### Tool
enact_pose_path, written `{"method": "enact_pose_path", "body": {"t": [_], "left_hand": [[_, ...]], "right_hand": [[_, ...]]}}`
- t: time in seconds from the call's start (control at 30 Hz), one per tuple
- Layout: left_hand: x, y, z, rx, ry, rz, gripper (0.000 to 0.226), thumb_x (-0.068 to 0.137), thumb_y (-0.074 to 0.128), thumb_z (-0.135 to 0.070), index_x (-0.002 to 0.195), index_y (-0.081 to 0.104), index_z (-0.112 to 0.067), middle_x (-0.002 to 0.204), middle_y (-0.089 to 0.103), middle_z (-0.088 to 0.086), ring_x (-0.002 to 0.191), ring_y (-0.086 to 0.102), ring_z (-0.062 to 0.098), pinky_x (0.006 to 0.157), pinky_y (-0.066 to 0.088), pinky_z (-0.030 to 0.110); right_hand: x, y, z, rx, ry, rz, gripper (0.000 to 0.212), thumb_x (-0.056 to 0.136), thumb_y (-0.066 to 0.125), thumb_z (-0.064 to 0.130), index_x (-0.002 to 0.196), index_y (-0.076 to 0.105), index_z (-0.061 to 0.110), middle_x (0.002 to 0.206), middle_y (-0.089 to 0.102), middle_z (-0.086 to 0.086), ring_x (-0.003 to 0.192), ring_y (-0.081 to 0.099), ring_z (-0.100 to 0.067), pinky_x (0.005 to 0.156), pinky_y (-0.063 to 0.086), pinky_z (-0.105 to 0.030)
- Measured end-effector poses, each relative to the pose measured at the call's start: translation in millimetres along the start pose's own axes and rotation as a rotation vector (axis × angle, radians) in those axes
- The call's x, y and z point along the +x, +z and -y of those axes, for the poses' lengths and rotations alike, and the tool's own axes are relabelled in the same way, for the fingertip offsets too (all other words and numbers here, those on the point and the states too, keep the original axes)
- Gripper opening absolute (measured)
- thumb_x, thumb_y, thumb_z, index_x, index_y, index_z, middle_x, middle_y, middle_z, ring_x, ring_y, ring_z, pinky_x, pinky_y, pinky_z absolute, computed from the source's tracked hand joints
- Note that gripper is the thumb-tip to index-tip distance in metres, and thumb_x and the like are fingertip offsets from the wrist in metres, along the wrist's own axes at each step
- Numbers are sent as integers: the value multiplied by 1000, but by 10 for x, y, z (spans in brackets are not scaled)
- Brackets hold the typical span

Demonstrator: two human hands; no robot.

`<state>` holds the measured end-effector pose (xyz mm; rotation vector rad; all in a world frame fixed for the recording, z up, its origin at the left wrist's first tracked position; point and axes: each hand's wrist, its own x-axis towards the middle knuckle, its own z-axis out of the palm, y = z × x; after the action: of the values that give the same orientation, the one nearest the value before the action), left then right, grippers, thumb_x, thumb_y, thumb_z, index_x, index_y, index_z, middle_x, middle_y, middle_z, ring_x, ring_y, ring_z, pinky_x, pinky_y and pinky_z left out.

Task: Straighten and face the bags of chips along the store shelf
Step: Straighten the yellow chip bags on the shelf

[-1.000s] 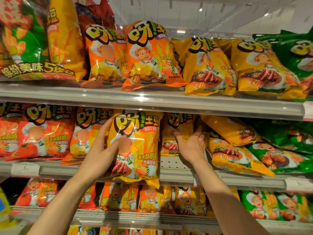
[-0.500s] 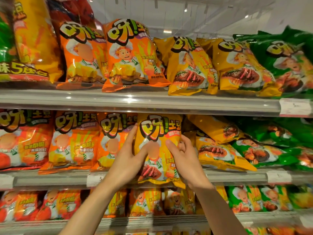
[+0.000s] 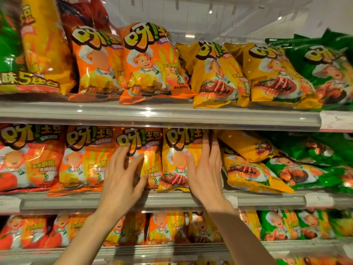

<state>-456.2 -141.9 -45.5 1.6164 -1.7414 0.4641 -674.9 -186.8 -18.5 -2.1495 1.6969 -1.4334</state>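
Observation:
A yellow steak-flavour chip bag (image 3: pixel 176 159) stands upright on the middle shelf (image 3: pixel 267 200), facing front. My right hand (image 3: pixel 207 171) lies flat against its right edge, fingers straight and apart. My left hand (image 3: pixel 124 175) is spread in front of the orange bag (image 3: pixel 150 150) just left of it, fingertips touching that bag. Neither hand grips anything. Right of my right hand, two yellow bags (image 3: pixel 250 175) lie tilted and slumped, one on top of the other.
More orange and red bags (image 3: pixel 30 157) stand in a row at the left of the middle shelf. Green bags (image 3: pixel 305 169) lie slumped at its right. The upper shelf (image 3: pixel 152 113) carries orange, yellow and green bags; a lower shelf holds smaller bags.
The yellow bag that both hands held now stands on the middle shelf next to the orange bag. Both hands have let go and opened flat, the left one shifting onto the orange bag.

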Motion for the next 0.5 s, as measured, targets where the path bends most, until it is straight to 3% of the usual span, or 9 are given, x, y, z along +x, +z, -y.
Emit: {"method": "enact_pose_path", "body": {"t": [0.13, 0.2, 0.33, 0.5], "left_hand": [[-5, 44, 0, -25, -4, -3, 61, 85, 76, -33, 141, 54, -19, 159, 30, 16, 150, 20, 35, 117, 28, 56], [-4, 43, 0, -33, -6, 7, 62, 86, 75, -34, 142, 54, -18, 160, 29, 15, 151, 19, 34, 116, 29, 58], [1, 44, 18, -33, -2, 16, 62, 86, 75, -35, 142, 54, -17, 160, 29, 15, 151, 19, 34, 116, 30, 58], [-4, 61, 10, -51, -11, 2, 63, 86, 75, -35, 142, 53, -19, 161, 28, 14, 151, 19, 33, 115, 31, 60]], "right_hand": [[-194, 93, -17, -171, -163, 147, 85, 93, 17, 77, 157, -14, 31, 164, -24, -6, 148, -30, -15, 124, -10, -42], [-179, 147, -104, -219, -172, 142, 87, 92, 19, 78, 157, -14, 30, 164, -24, -8, 148, -30, -17, 124, -8, -42], [-45, 177, -218, -244, -174, 120, 86, 94, 23, 75, 158, 6, 21, 164, 7, -17, 153, -5, -26, 125, 0, -43], [-187, 157, -223, -167, -171, 214, 88, 91, 22, 77, 157, -15, 31, 166, -20, -3, 147, -31, -11, 124, -9, -38]]}}
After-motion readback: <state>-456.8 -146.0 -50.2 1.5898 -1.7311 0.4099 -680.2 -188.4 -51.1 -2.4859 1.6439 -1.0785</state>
